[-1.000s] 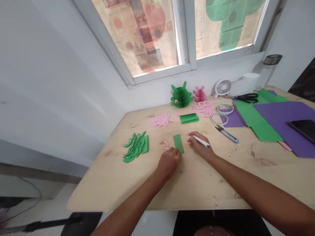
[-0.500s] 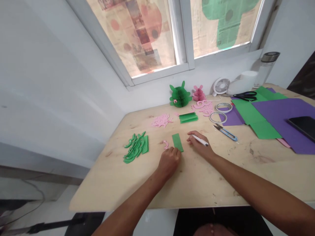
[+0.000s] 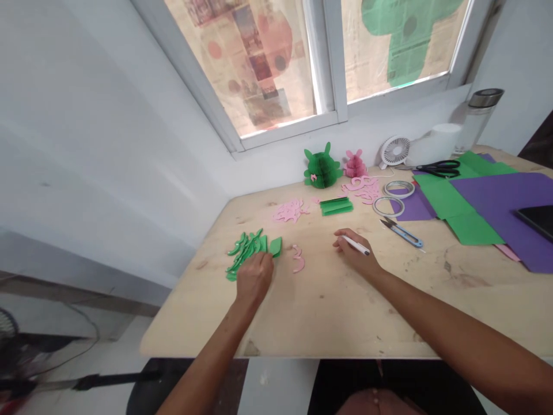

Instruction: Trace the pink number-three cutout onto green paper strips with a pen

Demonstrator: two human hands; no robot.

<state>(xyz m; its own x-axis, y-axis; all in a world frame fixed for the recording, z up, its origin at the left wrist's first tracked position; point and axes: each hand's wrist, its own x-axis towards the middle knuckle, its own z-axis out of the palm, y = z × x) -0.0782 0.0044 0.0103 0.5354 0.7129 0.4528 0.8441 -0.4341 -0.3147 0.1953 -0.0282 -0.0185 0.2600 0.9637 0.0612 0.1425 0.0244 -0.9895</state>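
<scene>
My left hand [image 3: 256, 275] is closed on a small green paper strip [image 3: 275, 246], right beside a heap of curved green paper cut-outs [image 3: 246, 252]. To the right of that hand a wavy pink paper cut-out [image 3: 298, 259] lies flat on the wooden table [image 3: 328, 317]. My right hand [image 3: 356, 253] rests on the table with a white pen [image 3: 355, 245] between its fingers; the pen's dark end points right. Farther back are a pile of pink cut-outs [image 3: 290, 211] and folded green paper [image 3: 336, 206].
A green paper creature [image 3: 323, 170] and a smaller pink one [image 3: 355, 166] stand by the wall. Tape rolls [image 3: 389, 206], blue thread snips [image 3: 401, 232], black scissors [image 3: 438, 168], purple paper [image 3: 496, 210], a phone [image 3: 538, 218], a small fan [image 3: 395, 151] and a bottle [image 3: 479, 121] are at the right.
My left hand has moved left with the green strip, from beside the pink cut-out to the green heap. My right hand stays about where it was, holding the pen.
</scene>
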